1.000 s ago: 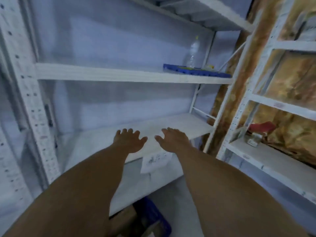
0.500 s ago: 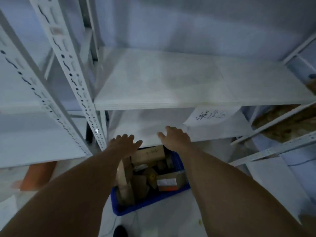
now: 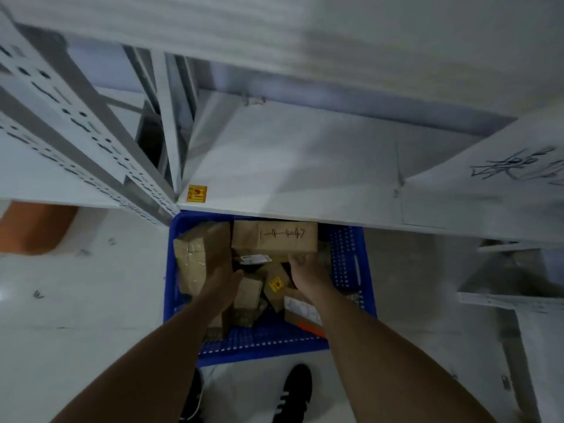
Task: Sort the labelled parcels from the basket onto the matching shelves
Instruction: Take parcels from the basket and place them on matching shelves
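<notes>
A blue plastic basket (image 3: 348,270) stands on the floor, partly under the lowest shelf (image 3: 305,166). It holds several brown parcels. At the basket's far end lies a cardboard box (image 3: 274,238) with "1-4-4047" handwritten on it. A tall taped parcel (image 3: 198,257) leans at the left. My left hand (image 3: 222,288) lies flat against that tall parcel's right side, thumb spread. My right hand (image 3: 308,273) reaches to the near edge of the labelled box, with its fingers bent down and their tips hidden. Smaller parcels, one with a yellow sticker (image 3: 276,283), lie between my hands.
White perforated shelf posts (image 3: 91,148) rise at the left. A yellow sticker (image 3: 197,193) marks the shelf's front corner. A handwritten paper sign (image 3: 518,166) hangs at the right. An orange object (image 3: 33,227) sits on the floor at the left. My black shoes (image 3: 293,392) stand just behind the basket.
My view has swung down from the shelves to the basket. Both hands have dropped from the air in front of the shelf into the basket and now touch parcels.
</notes>
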`<state>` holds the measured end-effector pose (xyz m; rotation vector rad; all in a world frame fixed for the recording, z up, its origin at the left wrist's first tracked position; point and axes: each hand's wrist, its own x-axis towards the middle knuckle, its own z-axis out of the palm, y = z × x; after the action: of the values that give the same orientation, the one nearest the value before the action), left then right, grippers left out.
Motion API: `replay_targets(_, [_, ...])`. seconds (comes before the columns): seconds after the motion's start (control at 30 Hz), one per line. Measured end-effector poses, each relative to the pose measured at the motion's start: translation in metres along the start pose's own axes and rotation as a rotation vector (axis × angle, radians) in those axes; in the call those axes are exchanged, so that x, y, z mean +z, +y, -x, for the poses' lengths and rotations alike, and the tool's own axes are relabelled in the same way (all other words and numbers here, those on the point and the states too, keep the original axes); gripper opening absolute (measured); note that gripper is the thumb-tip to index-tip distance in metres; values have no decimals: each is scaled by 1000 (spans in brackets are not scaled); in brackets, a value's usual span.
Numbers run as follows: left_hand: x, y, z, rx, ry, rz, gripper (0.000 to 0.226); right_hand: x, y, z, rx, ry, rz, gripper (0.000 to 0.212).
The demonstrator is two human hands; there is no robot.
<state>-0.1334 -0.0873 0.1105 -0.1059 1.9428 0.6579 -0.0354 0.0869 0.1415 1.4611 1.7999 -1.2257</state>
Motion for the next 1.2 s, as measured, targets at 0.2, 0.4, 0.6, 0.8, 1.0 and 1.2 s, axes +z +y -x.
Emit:
replay_targets(0.2, [43, -3, -119, -60, 178, 215, 50, -2, 44, -132, 37, 138, -163, 75])
replay_targets(0.4, [66, 24, -155, -202, 291, 449, 65, 7, 74, -195, 76, 189, -395, 101])
replay_targets(0.6, [80, 23, -169, -178, 336, 581, 63, 12, 79, -196, 45, 134, -586, 55])
replay_targets(0.8, [77, -1, -156, -119, 355, 668, 63, -16, 102, -178, 161, 24, -1093, 34])
replay_targets(1.0, [72, 18, -116, -217, 128, 687, 89, -60, 132, -144, 304, -95, -898, 62])
replay_targets(1.2, [77, 57, -64, -155, 105, 349, 90, -96, 154, -95, 181, -96, -907, 62])
